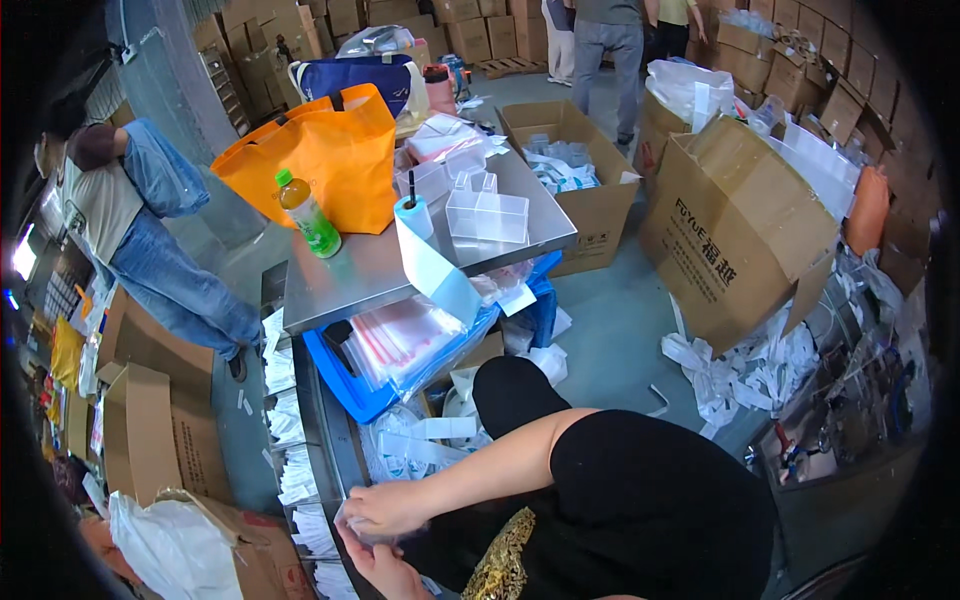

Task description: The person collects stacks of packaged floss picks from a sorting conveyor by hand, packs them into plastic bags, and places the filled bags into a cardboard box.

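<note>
At the lower middle my right hand (390, 508) has its fingers pinched together, its bare forearm reaching in from a black sleeve. Just below it is my left hand (388, 572), thumb and fingers closed from the other side. Between them shows a small piece of clear plastic (352, 522); its exact kind is hidden by the fingers. Both hands are beside a metal edge lined with stacks of white folded paper slips (298, 475). Loose clear plastic packs with white and blue strips (425, 445) lie just beyond my hands.
A metal table (350, 290) bears an orange bag (350, 160), a green-capped bottle (310, 215), a label roll (430, 260) and clear boxes (487, 215). Below sits a blue bin (340, 385). Cardboard boxes (735, 230) stand right; a person (150, 240) walks at left.
</note>
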The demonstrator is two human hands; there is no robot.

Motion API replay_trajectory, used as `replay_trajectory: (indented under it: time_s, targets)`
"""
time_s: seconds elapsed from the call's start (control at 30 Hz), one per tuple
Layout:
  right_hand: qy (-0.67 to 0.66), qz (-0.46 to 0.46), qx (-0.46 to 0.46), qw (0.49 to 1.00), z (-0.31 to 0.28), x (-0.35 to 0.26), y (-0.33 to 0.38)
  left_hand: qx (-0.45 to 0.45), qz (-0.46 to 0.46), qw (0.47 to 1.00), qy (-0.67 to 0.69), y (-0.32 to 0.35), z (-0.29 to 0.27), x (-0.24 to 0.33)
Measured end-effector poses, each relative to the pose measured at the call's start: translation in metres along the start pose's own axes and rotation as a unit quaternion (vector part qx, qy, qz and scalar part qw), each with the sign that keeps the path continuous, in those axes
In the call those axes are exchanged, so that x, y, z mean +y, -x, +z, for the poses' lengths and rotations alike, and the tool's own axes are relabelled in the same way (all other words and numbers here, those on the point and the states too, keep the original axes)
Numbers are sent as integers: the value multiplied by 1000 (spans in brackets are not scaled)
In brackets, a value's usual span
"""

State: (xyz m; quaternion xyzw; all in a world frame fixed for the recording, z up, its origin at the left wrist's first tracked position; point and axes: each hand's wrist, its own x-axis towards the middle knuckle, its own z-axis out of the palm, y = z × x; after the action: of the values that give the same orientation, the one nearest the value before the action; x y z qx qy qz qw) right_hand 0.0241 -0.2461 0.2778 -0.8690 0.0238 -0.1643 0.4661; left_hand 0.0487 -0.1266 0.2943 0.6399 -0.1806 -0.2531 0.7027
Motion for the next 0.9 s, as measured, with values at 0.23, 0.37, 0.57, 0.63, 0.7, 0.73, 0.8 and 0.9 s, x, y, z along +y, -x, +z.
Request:
replay_trajectory:
  time_s: [0.23, 0.37, 0.57, 0.63, 0.7, 0.73, 0.8, 0.9]
  targets:
    - [41, -30, -31, 998, -1, 6, 1, -15, -20, 998, 61, 8, -2, 1]
    - [79, -51, -82, 992, -24, -36, 8, -27, -47, 998, 30, 17, -25, -1]
    - [17, 99, -27, 995, -36, -26, 10, 22, -40, 988, 146, 13, 2, 0]
    - [-95, 125, 9, 988, -36, -22, 20, 2, -37, 999, 19, 10, 2, -4]
    - [-65, -10, -20, 998, -21, -12, 25, 3, 62, 993, -103, 14, -3, -16]
    - [-75, -17, -54, 996, -16, -9, 24, -6, 145, 973, -180, 17, -5, -25]
    - [13, -85, -60, 995, -9, 2, 23, -11, 152, 953, -263, 27, -2, -20]
    - [-111, 148, -124, 975, -23, -1, 30, 0, 178, 949, -260, 32, 6, -20]
